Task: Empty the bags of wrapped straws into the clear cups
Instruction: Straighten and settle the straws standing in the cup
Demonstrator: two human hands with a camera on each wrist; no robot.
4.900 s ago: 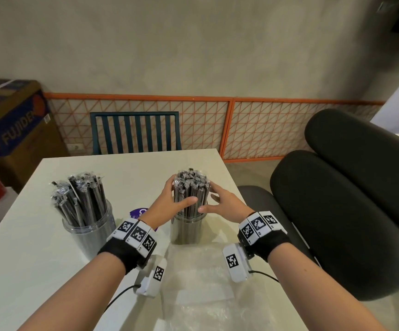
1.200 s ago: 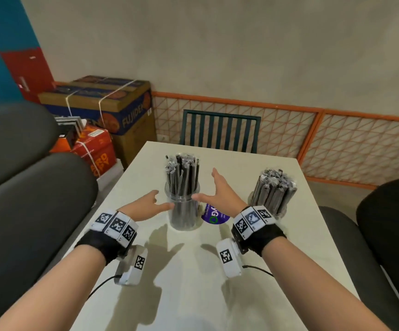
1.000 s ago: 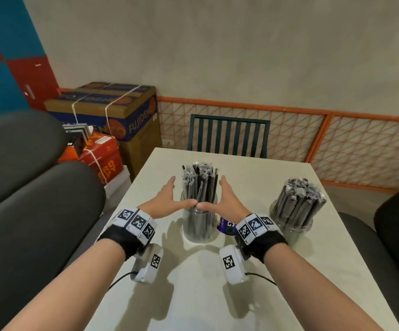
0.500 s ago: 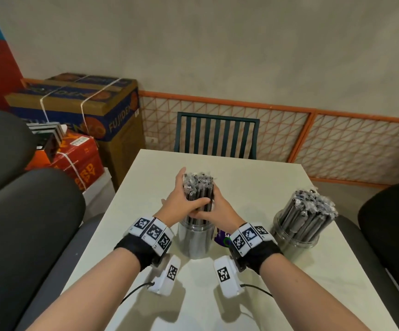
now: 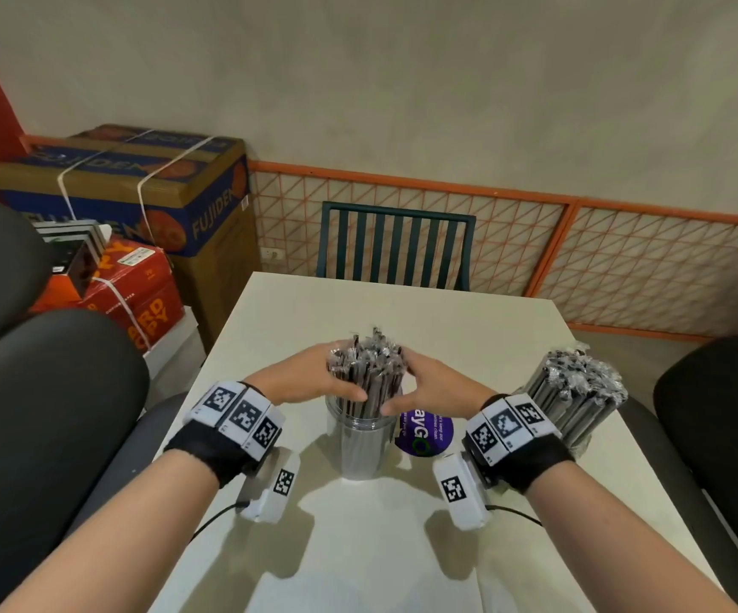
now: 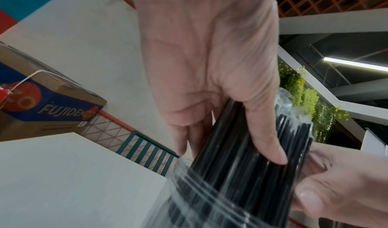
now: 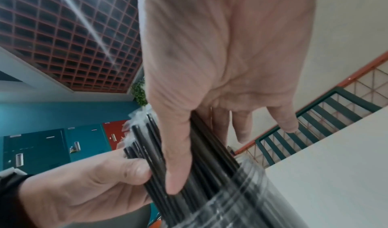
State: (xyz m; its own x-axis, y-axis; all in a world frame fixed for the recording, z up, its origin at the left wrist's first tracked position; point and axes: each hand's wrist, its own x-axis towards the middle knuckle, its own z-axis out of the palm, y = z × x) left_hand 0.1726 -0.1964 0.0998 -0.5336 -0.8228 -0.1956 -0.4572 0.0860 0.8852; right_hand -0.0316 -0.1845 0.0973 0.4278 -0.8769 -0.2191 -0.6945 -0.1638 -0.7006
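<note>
A clear cup point(image 5: 363, 449) stands mid-table, packed with black wrapped straws point(image 5: 367, 373) that stick up above its rim. My left hand point(image 5: 318, 376) wraps the bundle from the left, its thumb across the front and its fingers behind. My right hand point(image 5: 420, 382) mirrors it from the right, and the two thumb tips almost meet. In the left wrist view the thumb lies on the straws point(image 6: 241, 173) above the cup's rim point(image 6: 189, 190). The right wrist view shows the same hold on the straws point(image 7: 210, 173). A second cup point(image 5: 579, 431), full of straws, stands at the right edge.
A purple round sticker point(image 5: 424, 431) lies on the white table point(image 5: 447, 329) beside the middle cup. Black padded chairs flank the table on the left point(image 5: 49, 413) and right point(image 5: 721, 413). A green slatted chair point(image 5: 396, 245) stands at the far end, with stacked boxes point(image 5: 137, 192) to the far left.
About 5 s ago both hands were on the other cup's straws. They then came in open on either side of this cup and closed round its bundle; the thumbs have since eased slightly apart.
</note>
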